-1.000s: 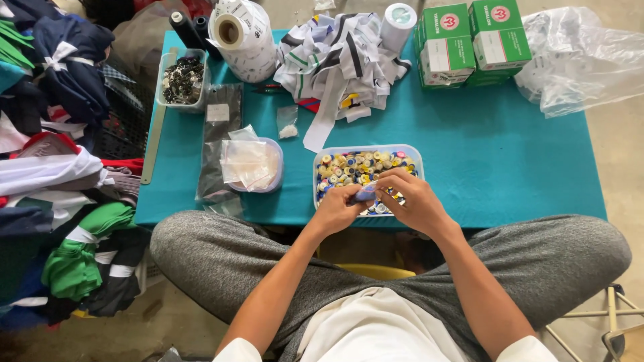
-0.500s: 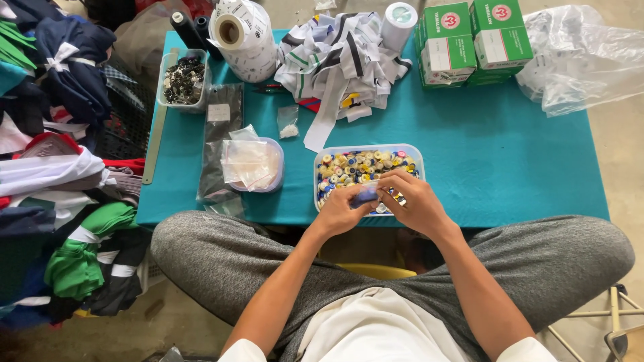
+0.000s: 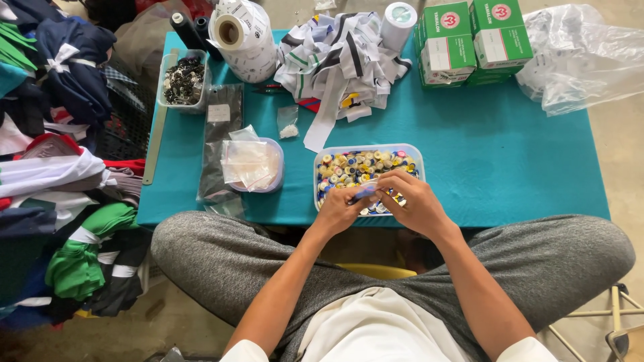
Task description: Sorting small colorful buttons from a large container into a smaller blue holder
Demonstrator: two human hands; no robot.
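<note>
At the tabletop's near edge: tray (image 3: 322,155) of mixed-colour buttons; left hand (image 3: 339,209) and right hand (image 3: 416,201) pinching 1 small blue piece (image 3: 365,192).

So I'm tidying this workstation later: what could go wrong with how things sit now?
The tray of small round pieces sits close to the table's near edge, right under both hands; a nudge from the left hand or right hand might tip it into the lap. The small blue piece pinched between the fingers could slip and drop off the edge. The stacked green boxes at the far edge may topple if bumped.
</note>
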